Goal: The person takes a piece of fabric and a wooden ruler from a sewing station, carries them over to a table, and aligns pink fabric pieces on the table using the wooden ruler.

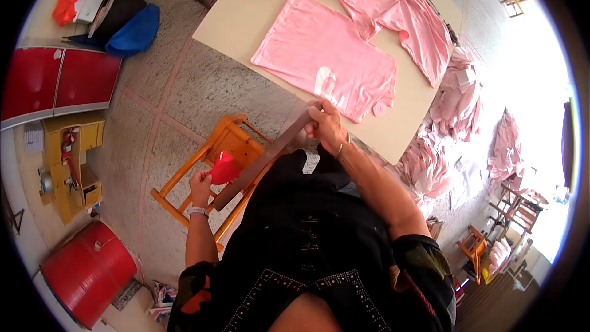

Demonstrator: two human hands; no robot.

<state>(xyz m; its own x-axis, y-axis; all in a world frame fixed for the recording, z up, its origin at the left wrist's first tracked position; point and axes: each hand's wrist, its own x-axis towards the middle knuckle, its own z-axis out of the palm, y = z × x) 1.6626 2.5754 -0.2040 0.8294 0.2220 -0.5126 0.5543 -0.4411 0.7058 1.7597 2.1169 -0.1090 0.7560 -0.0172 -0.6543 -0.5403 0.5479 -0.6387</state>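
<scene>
One strip [266, 158], one table [228, 19], one drum [89, 273]

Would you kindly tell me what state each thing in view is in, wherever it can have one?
Red item, held in the left hand
Brown strip, straight, one end gripped by the right hand
Nearer pink garment, spread flat on the table
Farther pink garment, wrinkled
Pink heap, crumpled
Red cabinet doors, shut
</scene>
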